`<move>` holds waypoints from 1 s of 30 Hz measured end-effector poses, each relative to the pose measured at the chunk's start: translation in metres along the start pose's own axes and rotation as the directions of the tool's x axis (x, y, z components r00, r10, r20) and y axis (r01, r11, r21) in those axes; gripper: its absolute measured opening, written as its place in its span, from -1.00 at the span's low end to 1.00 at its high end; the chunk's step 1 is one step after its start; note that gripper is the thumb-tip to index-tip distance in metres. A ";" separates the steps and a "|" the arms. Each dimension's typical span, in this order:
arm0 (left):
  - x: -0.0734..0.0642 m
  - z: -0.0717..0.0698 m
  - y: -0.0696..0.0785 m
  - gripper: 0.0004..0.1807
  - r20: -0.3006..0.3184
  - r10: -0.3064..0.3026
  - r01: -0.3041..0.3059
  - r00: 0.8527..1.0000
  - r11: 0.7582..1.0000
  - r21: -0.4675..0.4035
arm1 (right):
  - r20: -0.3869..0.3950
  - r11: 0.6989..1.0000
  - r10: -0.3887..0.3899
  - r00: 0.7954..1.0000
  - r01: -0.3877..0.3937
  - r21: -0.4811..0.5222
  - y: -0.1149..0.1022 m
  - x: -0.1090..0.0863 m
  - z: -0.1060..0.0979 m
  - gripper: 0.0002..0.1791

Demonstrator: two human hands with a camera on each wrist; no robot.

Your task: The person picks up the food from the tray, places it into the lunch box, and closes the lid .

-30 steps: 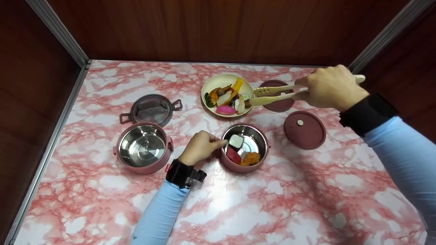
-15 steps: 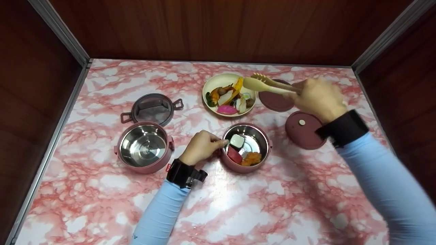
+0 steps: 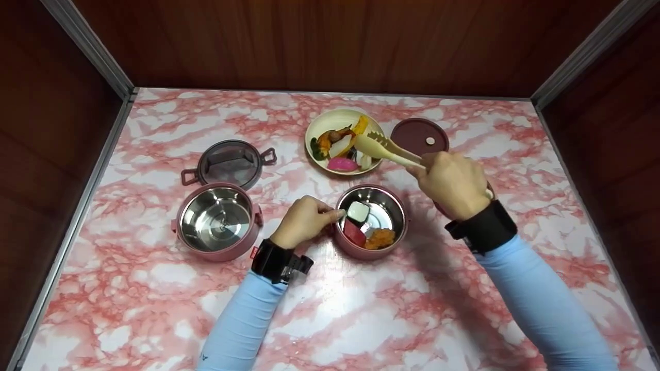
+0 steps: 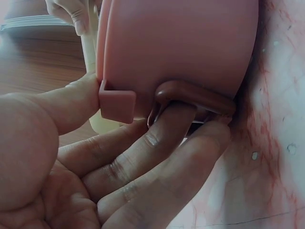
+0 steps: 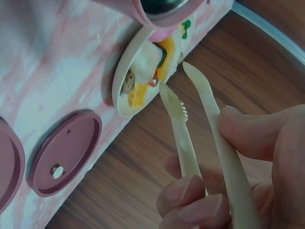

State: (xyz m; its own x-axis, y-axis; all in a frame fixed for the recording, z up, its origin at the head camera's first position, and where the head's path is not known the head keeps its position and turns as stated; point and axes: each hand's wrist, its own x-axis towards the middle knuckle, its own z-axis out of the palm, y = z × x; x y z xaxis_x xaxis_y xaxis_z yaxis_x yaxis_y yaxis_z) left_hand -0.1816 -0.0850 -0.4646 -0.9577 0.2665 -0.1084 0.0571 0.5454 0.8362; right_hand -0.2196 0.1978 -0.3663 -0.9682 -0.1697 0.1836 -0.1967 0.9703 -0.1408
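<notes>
My left hand (image 3: 304, 224) holds a pink steel-lined lunch container (image 3: 367, 253). In the left wrist view the thumb is at its rim and fingers curl through its brown handle (image 4: 193, 93). Inside the container are a white-topped block (image 3: 358, 212), a red piece (image 3: 354, 234) and an orange clump (image 3: 380, 239). My right hand (image 3: 456, 183) grips cream tongs (image 3: 384, 150), their tips apart over the right side of a plate (image 3: 315, 123). That plate carries mixed food, with a pink piece (image 3: 342, 164) at its front. Nothing shows between the tong tips in the right wrist view.
A second pink steel-lined container (image 3: 219, 254) stands at left, a grey lid (image 3: 232, 165) with two side clips behind it. At right lies a dark red lid (image 3: 415, 134); another, mostly behind my right hand, shows in the right wrist view. Wooden panels border the marbled table.
My right hand has moved left and nearer to me with the tongs, and their tips have come over the plate. My left hand stays at the container.
</notes>
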 end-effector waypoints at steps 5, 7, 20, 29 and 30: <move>0.000 0.000 0.000 -0.63 0.007 -0.004 0.004 1.000 1.000 -0.010 | 0.026 1.000 0.019 0.999 -0.019 -0.019 -0.007 -0.001 0.004 -0.51; 0.000 0.000 -0.001 -0.63 0.008 -0.005 0.005 1.000 1.000 -0.011 | 0.026 0.999 0.026 0.999 -0.025 -0.034 -0.010 -0.002 0.004 -0.51; 0.000 0.002 -0.001 -0.65 0.003 -0.001 0.001 1.000 1.000 0.002 | 0.041 0.994 0.070 0.997 -0.066 -0.092 -0.027 -0.008 0.004 -0.50; 0.000 0.000 0.000 -0.67 0.002 -0.001 0.001 1.000 1.000 0.005 | -0.004 0.992 0.037 0.999 -0.037 -0.122 -0.032 -0.013 0.020 -0.49; -0.001 0.000 0.000 -0.68 0.002 -0.001 0.001 1.000 1.000 0.004 | -0.010 0.990 0.026 1.000 -0.027 -0.138 -0.033 -0.013 0.021 -0.49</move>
State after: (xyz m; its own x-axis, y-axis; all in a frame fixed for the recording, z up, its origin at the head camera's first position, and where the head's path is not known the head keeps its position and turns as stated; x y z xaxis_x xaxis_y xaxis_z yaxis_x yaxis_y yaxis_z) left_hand -0.1811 -0.0852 -0.4640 -0.9572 0.2676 -0.1104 0.0573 0.5490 0.8338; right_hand -0.2039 0.1643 -0.3846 -0.9716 -0.1425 0.1892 -0.1471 0.9891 -0.0104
